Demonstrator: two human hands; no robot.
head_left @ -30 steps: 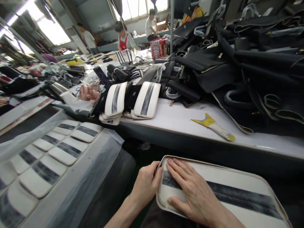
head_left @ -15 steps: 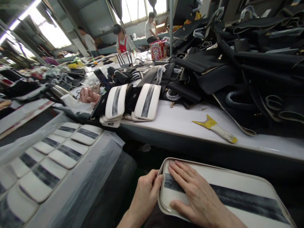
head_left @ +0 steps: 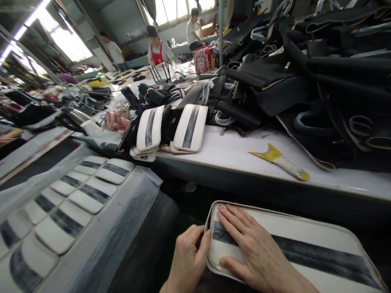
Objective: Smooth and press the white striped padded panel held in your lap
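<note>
A white padded panel [head_left: 305,240] with a dark stripe down its middle lies in front of me at the bottom of the view. My right hand [head_left: 253,252] rests flat on its left end, fingers stretched out and spread. My left hand [head_left: 189,256] is curled against the panel's left edge, fingers closed and thumb pressing the rim.
Several more striped panels [head_left: 79,195] lie in rows on a plastic-covered surface at the left. Two lean upright [head_left: 171,128] on the grey table [head_left: 232,150], beside a yellow scraper [head_left: 281,160]. Black bag parts [head_left: 305,73] are heaped at the right. A pink fan [head_left: 114,121] and other people stand farther back.
The panel and both hands have shifted slightly right and down in view. My left hand has slid lower along the panel's left edge. My right hand stays flat on it.
</note>
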